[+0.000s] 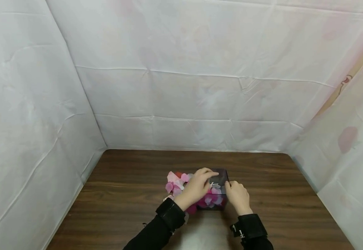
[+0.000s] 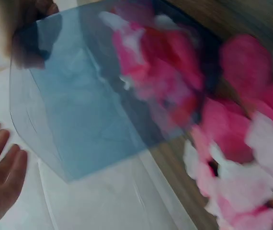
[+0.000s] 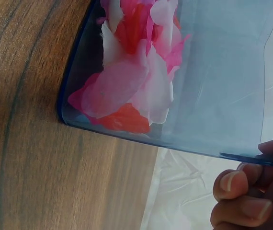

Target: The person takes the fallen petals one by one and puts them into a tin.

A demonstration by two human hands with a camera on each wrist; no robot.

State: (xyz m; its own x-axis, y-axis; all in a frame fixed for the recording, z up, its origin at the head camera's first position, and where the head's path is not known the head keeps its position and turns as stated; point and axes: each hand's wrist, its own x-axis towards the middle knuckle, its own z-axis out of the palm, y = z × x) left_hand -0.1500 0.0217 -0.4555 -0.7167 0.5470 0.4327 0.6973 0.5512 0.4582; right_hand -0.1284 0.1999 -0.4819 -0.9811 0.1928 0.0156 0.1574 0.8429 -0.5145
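A see-through dark-tinted plastic box (image 1: pixel 220 177) stands on the table, with pink, red and white artificial petals (image 3: pixel 127 91) heaped at its bottom. My right hand (image 1: pixel 238 197) pinches the box's upper edge between thumb and fingers, also seen in the right wrist view. Over the box's left side is my left hand (image 1: pixel 197 185). In the left wrist view its loosely bent fingers (image 2: pixel 14 175) are apart from the rim and hold nothing. More loose petals (image 1: pixel 175 183) lie outside the box, left of it, partly hidden behind the left forearm.
The brown wood-grain table (image 1: pixel 131 173) extends around the box on all sides. White cloth (image 1: pixel 184 93) hangs behind the table's back edge and along both sides. Black bands (image 1: pixel 170 212) circle both wrists over dark sleeves.
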